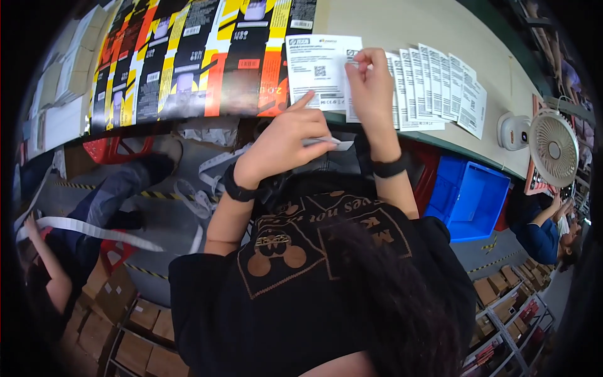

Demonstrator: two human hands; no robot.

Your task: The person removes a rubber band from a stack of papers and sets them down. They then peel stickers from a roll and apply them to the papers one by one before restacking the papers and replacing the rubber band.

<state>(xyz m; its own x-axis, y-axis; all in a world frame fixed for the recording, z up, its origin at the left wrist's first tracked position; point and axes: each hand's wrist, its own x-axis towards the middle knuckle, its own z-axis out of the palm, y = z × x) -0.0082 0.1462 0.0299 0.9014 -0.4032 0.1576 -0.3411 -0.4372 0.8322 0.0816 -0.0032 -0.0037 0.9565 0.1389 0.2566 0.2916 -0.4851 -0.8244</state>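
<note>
At the table's near edge, my left hand is closed round a narrow white paper strip, whose end sticks out past the thumb. Its index finger reaches onto the lower part of a white printed sheet with a square code. My right hand is over that sheet's right edge, thumb and fingertips pinched together; whatever they hold is too small to make out. Right of it, several similar white printed sheets lie fanned in an overlapping row, some partly behind my right hand.
Flat black, yellow and orange printed packages overlap along the left of the table. White boxes are stacked at far left. A small fan stands at the right end. Below are a blue crate and loose white strips. People sit on both sides.
</note>
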